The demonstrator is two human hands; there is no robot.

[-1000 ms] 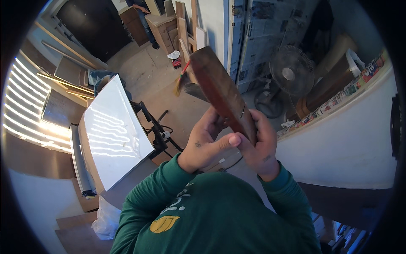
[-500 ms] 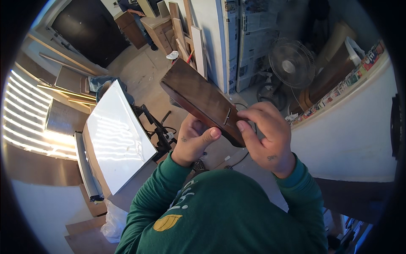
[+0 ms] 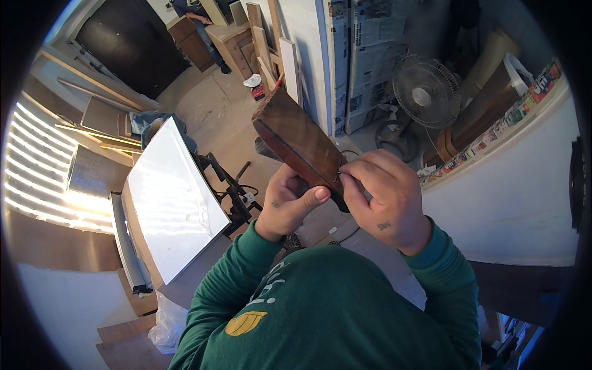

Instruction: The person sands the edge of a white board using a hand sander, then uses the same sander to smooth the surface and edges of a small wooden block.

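Note:
A dark brown wooden hand plane point(image 3: 297, 132), a long block, is held up in front of my chest and tilted, its far end up and to the left. My left hand point(image 3: 288, 202) is wrapped round its near end from the left, thumb along the side edge. My right hand point(image 3: 388, 194) has thumb and forefinger pinched together at the plane's right edge, where the blade slot lies. Those fingers cover the slot, so I cannot make out exactly what they pinch. The underside of the plane is hidden.
To the left a glossy white panel point(image 3: 172, 203) lies tilted on a black stand point(image 3: 222, 179). A pedestal fan point(image 3: 425, 92) stands at the right rear. Wood boards point(image 3: 262, 46) lean on the wall ahead. A person point(image 3: 200, 18) is far back beside a wooden cabinet point(image 3: 231, 49).
The plane has turned and shifted slightly right, showing more of its side edge. My right fingers have moved left onto the slot, which showed before and is now covered.

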